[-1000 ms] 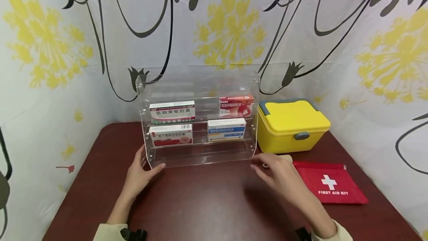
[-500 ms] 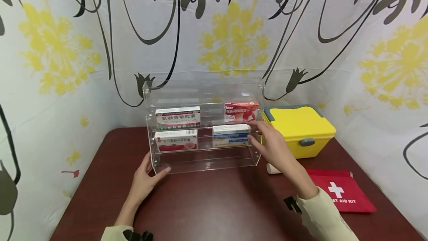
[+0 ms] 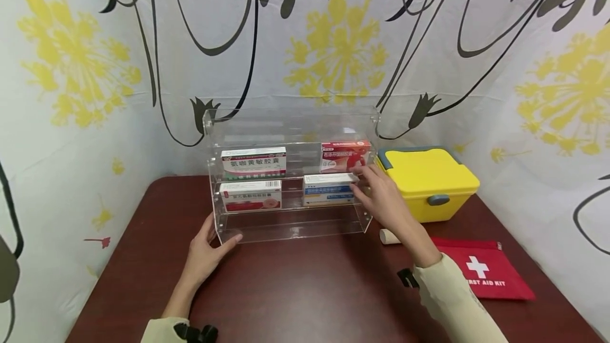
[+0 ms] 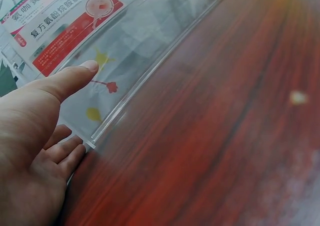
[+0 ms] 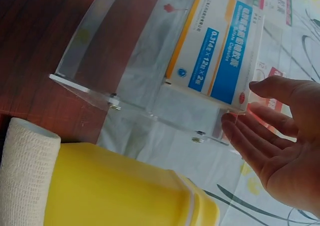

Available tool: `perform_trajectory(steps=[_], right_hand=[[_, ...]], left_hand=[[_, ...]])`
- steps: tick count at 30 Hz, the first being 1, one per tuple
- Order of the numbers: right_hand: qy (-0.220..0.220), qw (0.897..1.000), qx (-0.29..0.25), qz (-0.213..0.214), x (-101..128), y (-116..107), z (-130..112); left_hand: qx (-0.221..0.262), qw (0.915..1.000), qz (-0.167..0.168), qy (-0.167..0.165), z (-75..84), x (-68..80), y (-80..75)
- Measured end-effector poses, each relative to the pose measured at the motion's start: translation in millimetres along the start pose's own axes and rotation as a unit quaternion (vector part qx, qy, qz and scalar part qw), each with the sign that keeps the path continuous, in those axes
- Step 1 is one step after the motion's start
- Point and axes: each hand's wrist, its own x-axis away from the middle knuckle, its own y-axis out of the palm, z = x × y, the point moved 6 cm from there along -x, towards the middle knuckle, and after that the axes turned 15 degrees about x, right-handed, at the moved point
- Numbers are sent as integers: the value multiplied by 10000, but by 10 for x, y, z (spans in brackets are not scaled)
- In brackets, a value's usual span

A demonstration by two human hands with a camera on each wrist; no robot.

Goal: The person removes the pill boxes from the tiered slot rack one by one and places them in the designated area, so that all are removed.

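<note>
A clear acrylic display rack [image 3: 295,231] stands on the table with medicine boxes on its tiers. My left hand [image 3: 205,255] holds its lower left corner, thumb in front and fingers along the outside; in the left wrist view the thumb [image 4: 75,80] lies before a red-and-white medicine box [image 4: 75,28]. My right hand [image 3: 381,195] is at the right end of a blue-and-white medicine box [image 3: 326,192] on a lower tier. The right wrist view has that hand's thumb [image 5: 272,88] at the box's upper corner and loosely extended fingers beside its end; firm contact is unclear.
A green-and-white medicine box [image 3: 254,165] and a red medicine box [image 3: 337,156] occupy the tier above. Right of the rack are a yellow bin [image 3: 436,195] with a lid, a beige bandage roll [image 5: 27,176] and a red first aid pouch [image 3: 488,274]. A patterned curtain hangs behind.
My right hand has risen from the rack's lower right corner to the end of the blue-and-white box, staying there over the last half second. The left hand keeps its place on the rack.
</note>
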Motion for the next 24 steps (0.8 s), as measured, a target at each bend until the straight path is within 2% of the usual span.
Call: perform_trajectory(steps=[8,17,24], right_hand=[[-383,9992,49,-46,-43,30,1],[-332,9991,-170,-207,-70,29,29],[-480,9977,-421,-237,-94,27,92]], left_hand=[[-86,9999,-12,84,0,0,-7],[-53,9999,18,107,22,-5,-35],[-47,9999,16,104,0,-3,-4]])
